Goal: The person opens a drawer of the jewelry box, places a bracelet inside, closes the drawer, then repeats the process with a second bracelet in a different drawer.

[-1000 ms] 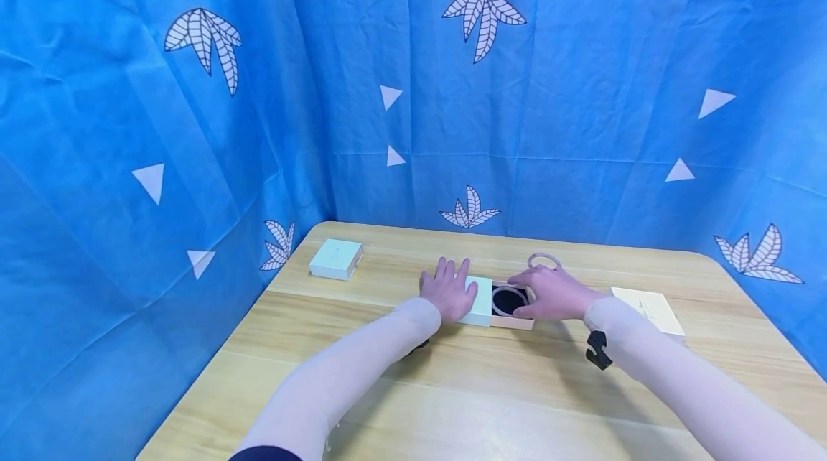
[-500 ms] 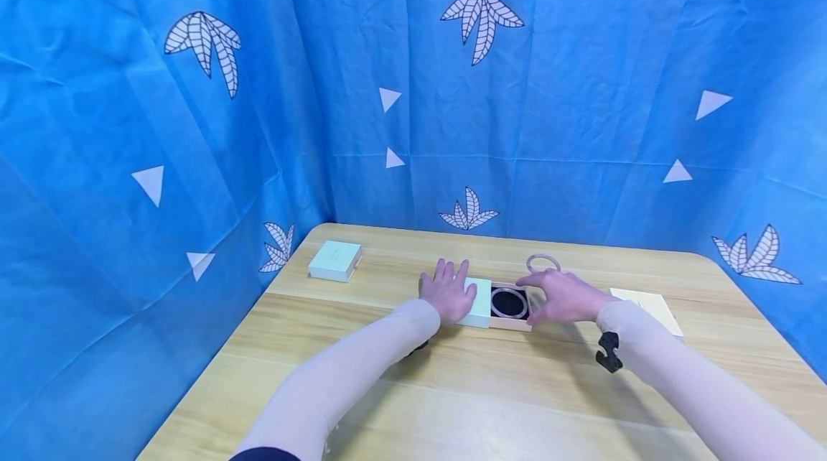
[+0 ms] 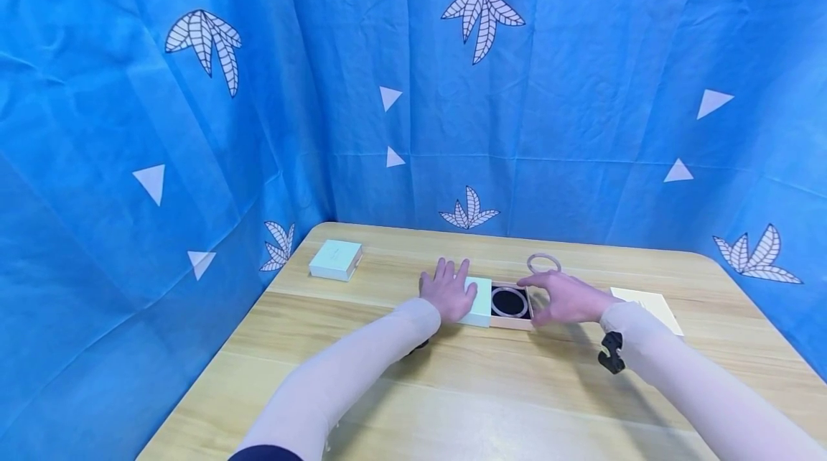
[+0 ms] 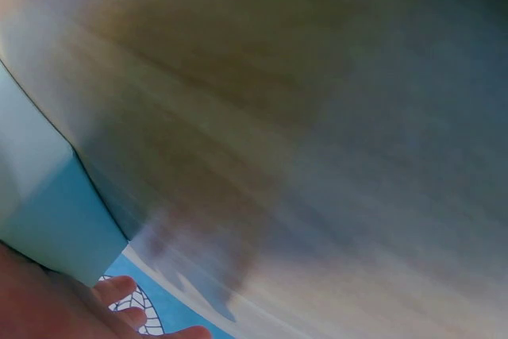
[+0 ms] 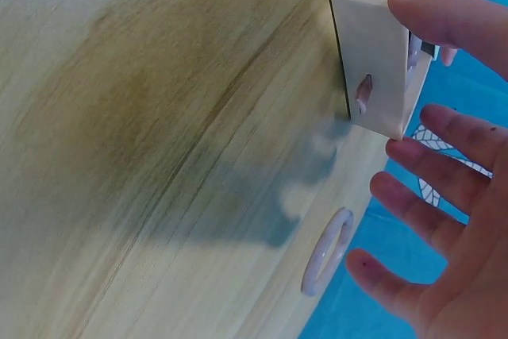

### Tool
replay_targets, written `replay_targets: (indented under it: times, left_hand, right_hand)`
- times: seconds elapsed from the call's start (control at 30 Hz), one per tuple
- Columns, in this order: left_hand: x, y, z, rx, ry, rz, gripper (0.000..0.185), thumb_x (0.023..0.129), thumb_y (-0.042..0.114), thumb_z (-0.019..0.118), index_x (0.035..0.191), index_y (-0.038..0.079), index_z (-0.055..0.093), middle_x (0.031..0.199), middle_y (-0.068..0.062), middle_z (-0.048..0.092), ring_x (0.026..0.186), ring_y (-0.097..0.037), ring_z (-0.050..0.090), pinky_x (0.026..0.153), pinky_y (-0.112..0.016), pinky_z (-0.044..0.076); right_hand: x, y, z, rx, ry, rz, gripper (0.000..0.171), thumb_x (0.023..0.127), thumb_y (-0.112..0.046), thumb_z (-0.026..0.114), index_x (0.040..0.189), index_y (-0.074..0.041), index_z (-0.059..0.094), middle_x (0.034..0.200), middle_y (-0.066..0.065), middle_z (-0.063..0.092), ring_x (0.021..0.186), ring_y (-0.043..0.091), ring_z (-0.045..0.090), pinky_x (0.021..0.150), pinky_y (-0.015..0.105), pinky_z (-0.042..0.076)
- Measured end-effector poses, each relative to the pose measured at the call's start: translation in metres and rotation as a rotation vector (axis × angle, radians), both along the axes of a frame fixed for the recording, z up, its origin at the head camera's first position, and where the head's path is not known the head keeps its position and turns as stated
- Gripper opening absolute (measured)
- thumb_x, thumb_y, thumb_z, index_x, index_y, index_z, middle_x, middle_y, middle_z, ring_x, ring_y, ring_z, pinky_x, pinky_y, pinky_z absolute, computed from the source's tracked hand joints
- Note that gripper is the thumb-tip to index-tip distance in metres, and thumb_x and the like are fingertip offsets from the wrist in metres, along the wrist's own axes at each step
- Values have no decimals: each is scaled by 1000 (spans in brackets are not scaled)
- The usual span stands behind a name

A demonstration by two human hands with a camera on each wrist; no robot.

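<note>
My left hand (image 3: 449, 294) lies with spread fingers on the mint-green sleeve (image 3: 479, 303) of a small box. From the sleeve's right side juts its pale pink drawer (image 3: 512, 324), lined in black. Inside that drawer a pale lilac bangle (image 3: 510, 316) lies flat. At the drawer's right end is my right hand (image 3: 568, 299), thumb and fingers apart and holding nothing. In the right wrist view its thumb (image 5: 432, 17) overlaps the drawer's edge; whether it touches is unclear. A second bangle (image 5: 311, 282) lies on the table beyond this hand. The left wrist view catches the mint box (image 4: 67, 220) beside the left hand.
Another mint box (image 3: 336, 260), shut, sits at the table's far left. A cream box (image 3: 649, 309) stands to the right, partly behind the right forearm. The wooden table (image 3: 452, 389) ends at a blue patterned curtain (image 3: 413, 123) at the back and left.
My right hand has drawn back to the right from over the drawer and its fingers have spread a little. The bangle stays in the drawer. The left hand has not moved.
</note>
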State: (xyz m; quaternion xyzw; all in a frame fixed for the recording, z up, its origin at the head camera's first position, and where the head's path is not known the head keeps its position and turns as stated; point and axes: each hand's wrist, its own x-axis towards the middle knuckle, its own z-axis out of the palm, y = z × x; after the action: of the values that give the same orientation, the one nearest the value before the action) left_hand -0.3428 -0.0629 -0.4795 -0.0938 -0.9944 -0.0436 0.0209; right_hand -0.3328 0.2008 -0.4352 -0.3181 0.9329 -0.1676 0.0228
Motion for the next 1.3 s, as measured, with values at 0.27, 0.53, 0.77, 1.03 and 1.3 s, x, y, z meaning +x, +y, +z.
replay_targets:
  times: [0.27, 0.53, 0.77, 1.03, 1.3]
  left_hand:
    - [3, -1, 3, 16, 2, -13, 67, 104, 58, 14, 164, 27, 11, 167, -8, 23, 156, -30, 13, 118, -66, 21]
    - [3, -1, 3, 14, 6, -18, 68, 104, 58, 14, 164, 26, 12, 167, -9, 24, 156, -31, 13, 117, -67, 22]
    - [2, 0, 2, 18, 0, -11, 68, 104, 58, 14, 164, 27, 12, 167, -8, 23, 157, -30, 12, 118, -66, 21]
    - [3, 0, 3, 14, -2, -3, 67, 104, 58, 14, 164, 27, 11, 167, -8, 23, 157, -30, 13, 118, -66, 20]
    - [2, 1, 5, 5, 3, -4, 67, 104, 58, 14, 164, 28, 12, 167, -8, 25, 156, -30, 14, 118, -66, 23]
  right_hand:
    - [2, 1, 1, 10, 8, -12, 81, 68, -29, 88, 141, -13, 58, 143, 14, 59, 133, 43, 51, 106, 63, 43]
    - [3, 1, 0, 23, 20, -32, 82, 67, -33, 89, 141, -16, 59, 141, 14, 60, 130, 42, 53, 103, 63, 45]
    - [2, 2, -1, 17, 20, -35, 83, 68, -37, 89, 142, -16, 58, 143, 15, 58, 131, 43, 52, 103, 66, 44]
    - [4, -6, 0, -2, 33, -22, 81, 71, -42, 87, 142, -18, 58, 143, 10, 59, 132, 42, 51, 104, 66, 42]
    - [2, -15, 0, -12, 70, -7, 79, 71, -42, 87, 141, -16, 60, 139, 7, 63, 129, 39, 55, 103, 64, 45]
